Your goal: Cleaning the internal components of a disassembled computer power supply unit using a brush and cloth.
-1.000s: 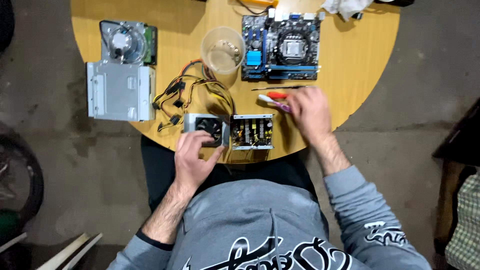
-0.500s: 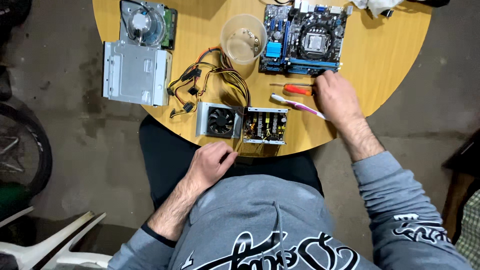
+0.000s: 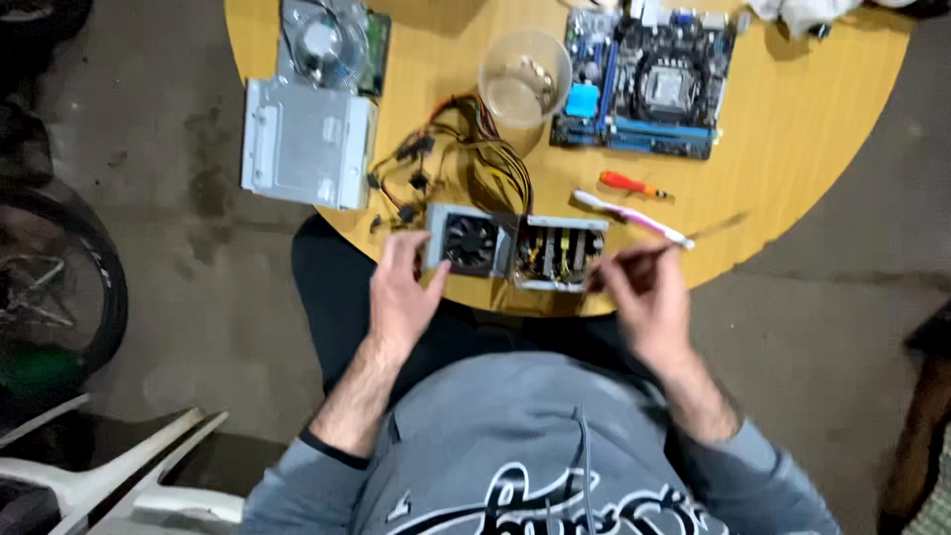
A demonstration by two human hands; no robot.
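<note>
Head view: we see an opened power supply [image 3: 515, 250] at the near edge of a round wooden table [image 3: 792, 168], directly in front of the torso. Its left half carries a black fan; its right half exposes the internal components. A bundle of coloured cables [image 3: 466, 163] runs from the unit toward the table centre.

Our left hand [image 3: 401, 292] grips the fan end of the power supply, thumb against the front face and fingers at its left side. Our right hand [image 3: 639, 297] is closed around a thin tool [image 3: 693, 238], blurred in this frame, so we cannot tell its type. The tool crosses the right end of the unit at a slant; its far end points toward the right table edge.

Just beyond the right hand lies a toothbrush [image 3: 634, 216] with a white and pink handle. A small screwdriver [image 3: 629, 184] with an orange handle lies just behind it.

Farther back, a motherboard [image 3: 644, 84] lies flat, right of centre. A clear plastic cup [image 3: 523, 77] stands just left of it, touching the cable bundle.

At the left table edge sits a grey metal case [image 3: 307, 144], with a cooler [image 3: 327, 42] behind it.
</note>
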